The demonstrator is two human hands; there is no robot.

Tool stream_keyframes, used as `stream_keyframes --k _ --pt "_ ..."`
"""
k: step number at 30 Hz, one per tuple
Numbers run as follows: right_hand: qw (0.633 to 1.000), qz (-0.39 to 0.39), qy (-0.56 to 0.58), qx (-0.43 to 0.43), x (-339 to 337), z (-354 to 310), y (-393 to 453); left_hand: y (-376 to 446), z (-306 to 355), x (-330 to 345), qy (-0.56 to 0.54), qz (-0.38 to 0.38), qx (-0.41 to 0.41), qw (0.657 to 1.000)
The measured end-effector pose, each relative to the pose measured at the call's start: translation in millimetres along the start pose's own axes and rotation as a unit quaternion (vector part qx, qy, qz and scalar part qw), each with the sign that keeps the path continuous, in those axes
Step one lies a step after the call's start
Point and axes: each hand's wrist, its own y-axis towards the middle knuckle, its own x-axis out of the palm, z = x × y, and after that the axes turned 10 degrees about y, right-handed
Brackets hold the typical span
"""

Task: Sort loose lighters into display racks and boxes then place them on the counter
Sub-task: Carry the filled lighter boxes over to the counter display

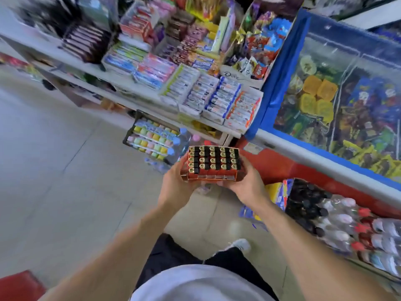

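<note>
An orange display box [211,175] packed with several rows of lighters [214,158], their gold and black tops showing, is held out in front of me at mid-frame. My left hand [176,181] grips its left side and underside. My right hand [243,183] grips its right side, fingers curled round the edge. The front row of the box looks unfilled, with a clear plastic divider showing.
A white shelf unit [138,101] stacked with candy and gum boxes runs across the back. A blue-rimmed glass freezer [338,94] stands at right. Shrink-wrapped bottles [338,222] lie on the floor at right, and a tray of pastel items [152,137] leans under the shelf.
</note>
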Motion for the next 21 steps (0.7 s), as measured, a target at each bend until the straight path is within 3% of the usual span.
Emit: stream_keyframes --k 9,21 --pt "0.999 -0.026 -0.007 -0.027 194 -73 28 40 -107 -167 0.012 0.027 -0.015 0.999" --pt "0.99 -0.118 -0.029 -0.072 326 -182 155 154 -138 -320 0.022 0.107 -0.021 0.994"
